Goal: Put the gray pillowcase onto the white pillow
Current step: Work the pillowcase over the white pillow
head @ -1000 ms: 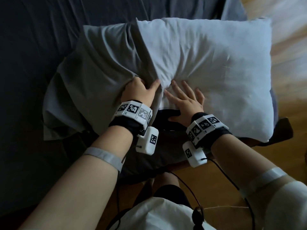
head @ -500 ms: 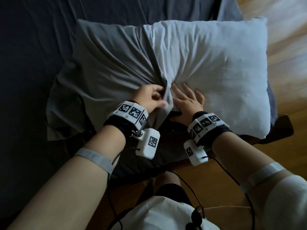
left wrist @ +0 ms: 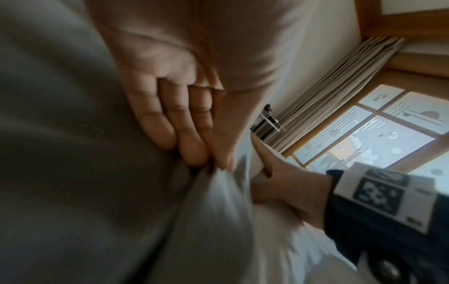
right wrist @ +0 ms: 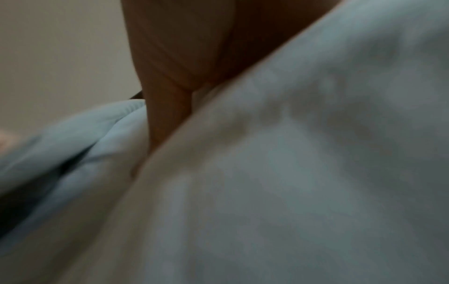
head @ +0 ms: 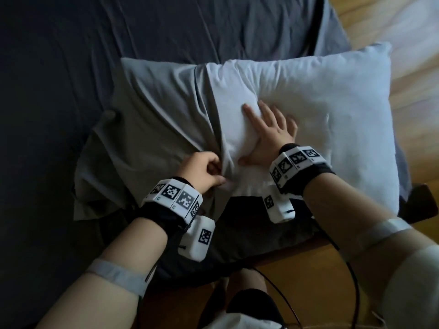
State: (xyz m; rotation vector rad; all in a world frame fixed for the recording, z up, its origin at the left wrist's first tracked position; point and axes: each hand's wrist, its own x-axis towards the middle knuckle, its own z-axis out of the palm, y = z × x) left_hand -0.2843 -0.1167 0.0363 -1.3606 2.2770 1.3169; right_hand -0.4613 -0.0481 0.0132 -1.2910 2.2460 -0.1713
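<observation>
The white pillow lies across the bed's near edge, its left part inside the gray pillowcase. The pillowcase's open hem runs down the pillow's middle and bunches toward my left hand, which grips a fold of the gray cloth between curled fingers and thumb. My right hand lies flat with spread fingers on the bare white pillow, just right of the hem. The pillow's covered end is hidden under the cloth.
A dark gray bedsheet covers the bed to the left and behind. Wooden floor and the bed's wooden frame lie at the near right. Cables hang from my wrist units. A window shows in the left wrist view.
My left hand has pulled the pillowcase hem toward me and curled tighter on it. My right hand has slid farther up onto the white pillow and spread flat.
</observation>
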